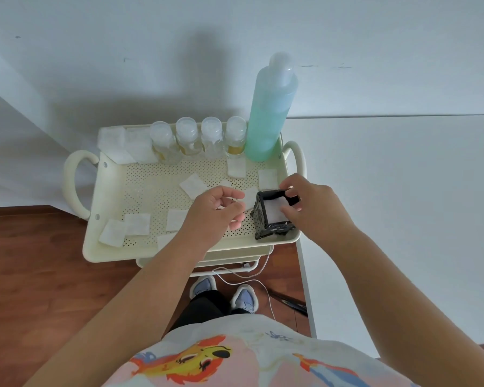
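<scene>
A small black box (261, 216) with white pads inside stands at the front right corner of a cream perforated cart tray (151, 188). My right hand (310, 208) grips the box, thumb on its near edge and fingers curled over its far rim. My left hand (215, 210) hovers just left of the box and pinches a white cotton pad (249, 198) between thumb and fingers. Several square white pads, such as one pad (192, 184), lie scattered over the tray.
Along the tray's back edge stand a tall green bottle (271, 107), several small clear bottles (186, 139) and a stack of pads (115, 143). Handles flank the cart. A white table (403, 205) is to the right. Below are a wood floor, a white cable and my feet.
</scene>
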Tool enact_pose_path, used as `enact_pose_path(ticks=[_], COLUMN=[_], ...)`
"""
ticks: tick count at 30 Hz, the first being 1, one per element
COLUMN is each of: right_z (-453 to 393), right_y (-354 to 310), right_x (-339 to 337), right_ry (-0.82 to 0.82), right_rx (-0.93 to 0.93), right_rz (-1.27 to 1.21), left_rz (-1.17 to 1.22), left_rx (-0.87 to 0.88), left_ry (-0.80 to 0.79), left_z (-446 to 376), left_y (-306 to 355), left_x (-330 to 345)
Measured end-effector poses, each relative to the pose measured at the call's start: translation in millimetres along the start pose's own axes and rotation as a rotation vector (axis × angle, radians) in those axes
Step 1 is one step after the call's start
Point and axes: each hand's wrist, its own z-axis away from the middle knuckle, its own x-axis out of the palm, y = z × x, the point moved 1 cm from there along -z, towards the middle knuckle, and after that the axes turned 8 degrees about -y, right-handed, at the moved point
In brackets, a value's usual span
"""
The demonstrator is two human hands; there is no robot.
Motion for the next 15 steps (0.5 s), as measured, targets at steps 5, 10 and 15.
enact_pose_path(ticks=[5, 10, 15], right_z=[13.6, 1.7, -6.6], right_y=[-3.5, -13.3, -6.4], right_x=[-4.1, 11.8, 23.1], right_ry=[0.06, -0.208, -0.294], right_rx=[-0.132, -0.193, -0.183], right_rz=[0.018, 0.371, 0.496], left_rz=[0.062, 0.067, 0.047], left_rx=[-0.024, -0.024, -0.027], left_ry=[-0.004, -0.002, 0.012], left_z=[-0.1, -1.2, 1.5], left_y=[2.9, 6.0, 6.5], left_x=[0.8, 6.4, 4.9])
